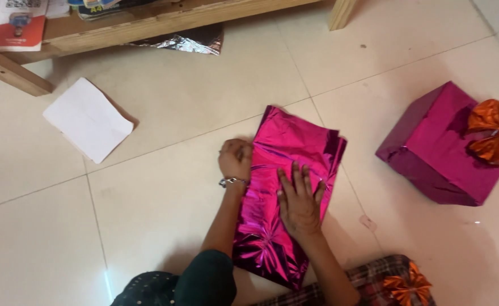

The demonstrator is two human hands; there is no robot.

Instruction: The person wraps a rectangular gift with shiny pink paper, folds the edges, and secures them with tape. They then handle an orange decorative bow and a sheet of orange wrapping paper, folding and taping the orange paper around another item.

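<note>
On floor, hands (272,181) flat on pink foil (286,192)

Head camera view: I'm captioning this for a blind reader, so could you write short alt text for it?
A person's left hand and right hand press flat on a folded sheet of shiny pink wrapping foil on a tiled floor. To the right sits a pink wrapped box with an orange bow; a white card lies upper left.

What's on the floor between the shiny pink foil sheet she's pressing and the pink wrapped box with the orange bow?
Nothing: in the head view, only bare cream floor tile separates the pink foil sheet from the pink wrapped box.
</note>
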